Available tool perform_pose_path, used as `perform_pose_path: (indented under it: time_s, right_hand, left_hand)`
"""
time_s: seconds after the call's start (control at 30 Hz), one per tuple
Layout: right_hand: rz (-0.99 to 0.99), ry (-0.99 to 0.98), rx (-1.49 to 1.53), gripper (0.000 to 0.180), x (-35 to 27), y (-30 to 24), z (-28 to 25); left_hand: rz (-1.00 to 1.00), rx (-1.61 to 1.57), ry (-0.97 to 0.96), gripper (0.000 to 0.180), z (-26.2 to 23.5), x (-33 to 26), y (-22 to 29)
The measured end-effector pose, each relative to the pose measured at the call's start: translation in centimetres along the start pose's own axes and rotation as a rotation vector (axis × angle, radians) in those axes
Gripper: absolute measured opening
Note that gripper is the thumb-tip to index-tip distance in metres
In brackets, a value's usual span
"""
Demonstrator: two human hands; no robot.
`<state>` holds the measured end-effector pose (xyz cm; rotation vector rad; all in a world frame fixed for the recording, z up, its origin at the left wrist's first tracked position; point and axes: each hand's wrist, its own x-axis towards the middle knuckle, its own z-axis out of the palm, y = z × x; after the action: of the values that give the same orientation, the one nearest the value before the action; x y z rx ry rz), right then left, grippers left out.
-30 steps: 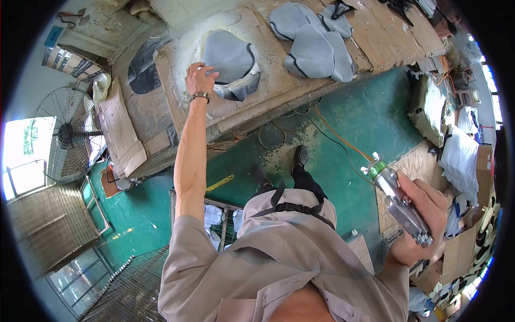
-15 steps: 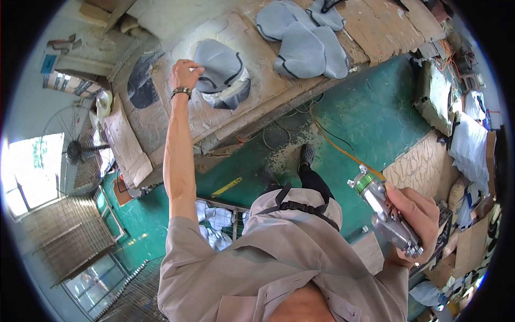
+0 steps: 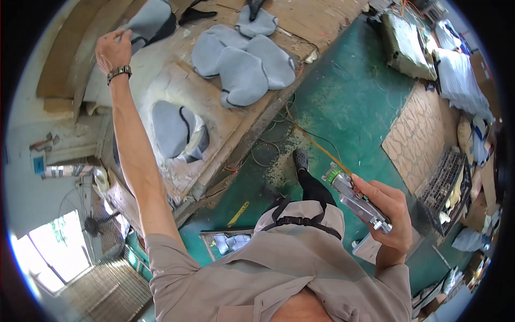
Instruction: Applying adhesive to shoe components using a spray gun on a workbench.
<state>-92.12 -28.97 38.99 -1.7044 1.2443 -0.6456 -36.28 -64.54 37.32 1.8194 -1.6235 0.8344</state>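
Note:
My left hand [image 3: 113, 51] reaches over the far left of the workbench, its thumb and fingers closed on the edge of a grey fabric piece [image 3: 151, 22] with a dark border. Closer to me, another rounded grey piece [image 3: 170, 130] with a black edge strip lies on the bench, over white and dark material. In my right hand [image 3: 390, 212] is a metal spray gun [image 3: 358, 204] with a green ring, held above the floor to the right of my body. Its orange hose runs off toward the bench.
Several overlapping grey pieces [image 3: 244, 75] lie on the cardboard-covered workbench [image 3: 214, 144]. A fan [image 3: 95, 225] stands at left by a window. On the right are a patterned board [image 3: 413, 137], a black crate [image 3: 442, 185] and wrapped bundles [image 3: 407, 45]. The orange hose [image 3: 316, 144] crosses the green floor.
My left hand has moved from the near grey piece to the far left of the bench, a grey piece now in its fingers. The view has turned; the spray gun stays in my right hand.

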Motion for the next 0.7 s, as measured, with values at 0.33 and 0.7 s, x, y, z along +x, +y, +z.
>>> perform_pose_path:
  time_s: [0.33,0.7]
  right_hand:
    - [0.137,0.186,-0.096,0.078,-1.1,5.2,-1.6]
    - [-0.004,0.141,-0.102,0.066,1.8,1.6,-3.1]
  left_hand:
    - [0.202,-0.115,0.002,0.019,16.4,-12.8,27.0]
    - [-0.015,-0.777,-0.627,0.039,10.9,-31.7,32.4]
